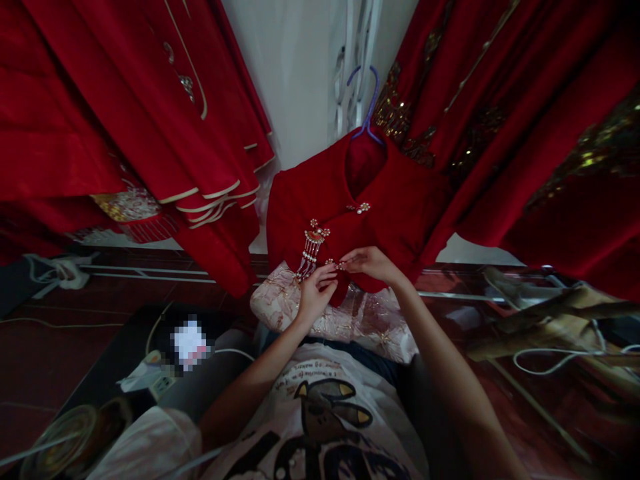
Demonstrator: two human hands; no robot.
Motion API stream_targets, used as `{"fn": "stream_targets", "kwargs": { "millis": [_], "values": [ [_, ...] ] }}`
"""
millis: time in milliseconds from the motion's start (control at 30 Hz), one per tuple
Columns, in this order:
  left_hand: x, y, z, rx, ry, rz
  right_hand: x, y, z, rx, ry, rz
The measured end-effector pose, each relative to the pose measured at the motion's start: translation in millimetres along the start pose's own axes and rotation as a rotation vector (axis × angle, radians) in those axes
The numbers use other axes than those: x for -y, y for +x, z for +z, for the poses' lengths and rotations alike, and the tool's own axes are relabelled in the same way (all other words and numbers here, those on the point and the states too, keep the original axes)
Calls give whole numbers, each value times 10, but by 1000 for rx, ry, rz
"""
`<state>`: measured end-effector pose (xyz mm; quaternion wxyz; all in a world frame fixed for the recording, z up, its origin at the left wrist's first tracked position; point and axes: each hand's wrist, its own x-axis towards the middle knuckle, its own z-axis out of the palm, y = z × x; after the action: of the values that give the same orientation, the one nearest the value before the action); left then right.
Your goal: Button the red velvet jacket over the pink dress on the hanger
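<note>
Both hands bend their fingers toward a small clasp (pixel 332 264) low on the front of the red jacket (pixel 305 190); the left hand (pixel 316 293) and right hand (pixel 373 262) nearly meet there, though I cannot tell whether either pinches it. The jacket's lower edge lies over a pale bundle (pixel 280 303) on the lap. Wall (pixel 295 87) shows between the jacket's upper left and the hanging garments (pixel 200 133); its right side crowds the gold-trimmed garments (pixel 465 133).

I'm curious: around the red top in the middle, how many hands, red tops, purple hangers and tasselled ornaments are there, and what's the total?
Hands: 2 (left hand, right hand)
Red top: 1
Purple hanger: 1
Tasselled ornament: 1
Total: 5
</note>
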<state>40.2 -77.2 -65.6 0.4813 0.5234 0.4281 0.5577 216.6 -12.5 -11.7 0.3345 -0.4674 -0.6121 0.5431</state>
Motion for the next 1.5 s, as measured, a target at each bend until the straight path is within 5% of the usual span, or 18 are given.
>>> {"fn": "stream_targets", "kwargs": {
  "millis": [367,833,1000,1167,1500],
  "values": [
    [48,94,68,-55,36,17,-91,68,42,-34,-44,-85],
    [50,270,-46,-87,1046,576,-15,2,-104,31,-22,-59],
    [18,388,-117,-49,1233,676,4,-18,-141,40,11,-56],
    [-15,424,-156,29,1037,701,-13,17,-90,39,1,-34],
    [15,339,-32,-36,404,246,-68,71,24,-51,54,-15]
  ]
}}
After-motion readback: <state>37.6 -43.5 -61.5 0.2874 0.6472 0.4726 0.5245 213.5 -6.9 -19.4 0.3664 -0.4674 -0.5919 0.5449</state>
